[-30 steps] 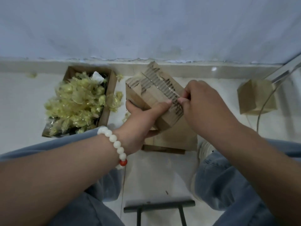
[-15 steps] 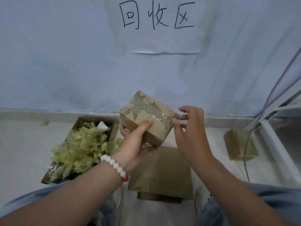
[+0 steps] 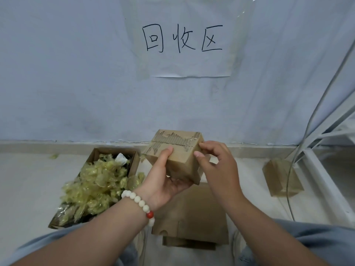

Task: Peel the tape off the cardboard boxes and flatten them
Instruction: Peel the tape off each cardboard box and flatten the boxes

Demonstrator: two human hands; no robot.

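Pressing along the near face of the one held cardboard box, the thumb of the left hand lay nearly straight. The palm gripped the box from beneath, with the other fingers hidden under it. The right hand had its fingers curled, thumb and forefinger pinching the box's upper corner at 3 o'clock.

The box hung tilted in the air at the middle of the view. It was brown, and its top was scarred with jagged torn patches of bared corrugation. One strip of clear tape ran along the top seam. One bracelet of white beads with a single red bead circled the left wrist.

On the floor:
- At 6 o'clock lay one stack of flattened cardboard, at least two sheets.
- At 9 o'clock stood one open carton heaped with yellowish tape wads.
- At 3 o'clock sat one second box, glossy with tape.

At 12 o'clock one paper sign bore three characters.
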